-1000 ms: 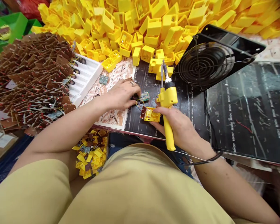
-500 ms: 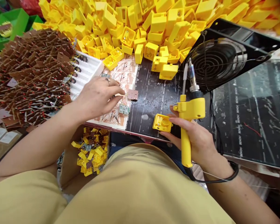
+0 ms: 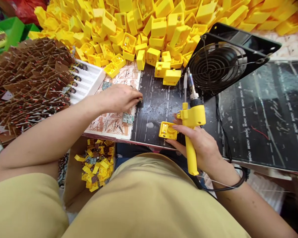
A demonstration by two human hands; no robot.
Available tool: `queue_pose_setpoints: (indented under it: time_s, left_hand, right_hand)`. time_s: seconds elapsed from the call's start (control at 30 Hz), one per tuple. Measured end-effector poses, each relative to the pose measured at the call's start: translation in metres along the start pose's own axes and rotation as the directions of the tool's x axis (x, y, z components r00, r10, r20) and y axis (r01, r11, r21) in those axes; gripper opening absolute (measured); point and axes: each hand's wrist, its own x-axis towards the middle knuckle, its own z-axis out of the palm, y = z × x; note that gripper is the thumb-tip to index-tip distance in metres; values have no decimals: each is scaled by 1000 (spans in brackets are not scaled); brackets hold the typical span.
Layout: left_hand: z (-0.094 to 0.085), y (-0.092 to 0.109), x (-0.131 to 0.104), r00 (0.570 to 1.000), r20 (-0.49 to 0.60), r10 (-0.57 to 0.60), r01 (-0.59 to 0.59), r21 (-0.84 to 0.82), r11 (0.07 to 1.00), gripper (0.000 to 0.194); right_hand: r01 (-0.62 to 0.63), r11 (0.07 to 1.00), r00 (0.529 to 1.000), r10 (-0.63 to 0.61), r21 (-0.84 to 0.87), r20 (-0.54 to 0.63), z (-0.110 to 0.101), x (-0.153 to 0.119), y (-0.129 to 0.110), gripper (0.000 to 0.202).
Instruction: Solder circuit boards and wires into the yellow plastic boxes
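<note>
My left hand (image 3: 120, 98) is closed in a pinch over the edge of the printed paper sheet. Between its fingertips sits the small brown circuit board, almost wholly hidden by the fingers. My right hand (image 3: 201, 145) is wrapped round a yellow soldering gun (image 3: 192, 145), whose metal tip points up and away from me. The thumb and fingers of that hand also touch a small open yellow plastic case (image 3: 168, 130) lying near the bench's front edge. A green circuit board (image 3: 127, 118) with silvery pads lies just below my left hand, and another green board (image 3: 106, 85) lies behind it.
Yellow cases (image 3: 161, 26) are heaped along the back. A black fan (image 3: 221, 59) leans behind the soldering gun. Brown circuit boards (image 3: 27, 79) pile up at left by a white foam tray (image 3: 89, 79). Below the edge stands a carton (image 3: 74, 175) of yellow parts.
My left hand has moved right and closed on the brown circuit board, which lay in sight before. The right hand still grips the soldering gun; the whole view has shifted slightly.
</note>
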Motion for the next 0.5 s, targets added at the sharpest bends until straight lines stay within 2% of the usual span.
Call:
queue_pose_setpoints:
  time_s: [0.1, 0.17, 0.2, 0.27, 0.33, 0.37, 0.4, 0.43, 0.5]
  left_hand:
    - [-30, -13, -3, 993, 88, -84, 107, -305, 946, 46]
    - [-51, -19, 2, 983, 178, -45, 128, -487, 864, 55]
    - [-58, -18, 7, 971, 239, 11, 122, -533, 837, 54]
    - [-59, -7, 21, 905, 394, 158, 85, -534, 841, 39]
    - [-47, 14, 36, 773, 571, 276, 1, -436, 900, 16]
    - [-37, 25, 42, 722, 629, 288, -58, -360, 931, 12]
    - [-27, 35, 47, 706, 656, 268, -119, -263, 957, 16]
    - [-18, 43, 49, 729, 632, 263, -181, -193, 964, 19]
    - [-5, 49, 47, 842, 473, 258, -226, -125, 966, 22]
  right_hand:
    - [-4, 1000, 1000, 4, 18, -19, 0, -1, 1, 48]
    - [-1, 1000, 1000, 2, 28, -31, 1, 0, -1, 51]
    - [1, 1000, 999, 0, 30, -35, 2, 1, -2, 51]
    - [-3, 1000, 999, 4, 25, -37, 4, 4, -5, 50]
    - [-11, 1000, 999, 11, 7, -33, 4, 6, -7, 49]
    - [-14, 1000, 999, 14, -4, -31, 4, 6, -8, 48]
    - [-18, 1000, 999, 18, -14, -30, 4, 6, -8, 48]
    - [-23, 999, 999, 23, -22, -27, 3, 6, -8, 48]
    - [-31, 999, 999, 30, -27, -25, 1, 4, -6, 49]
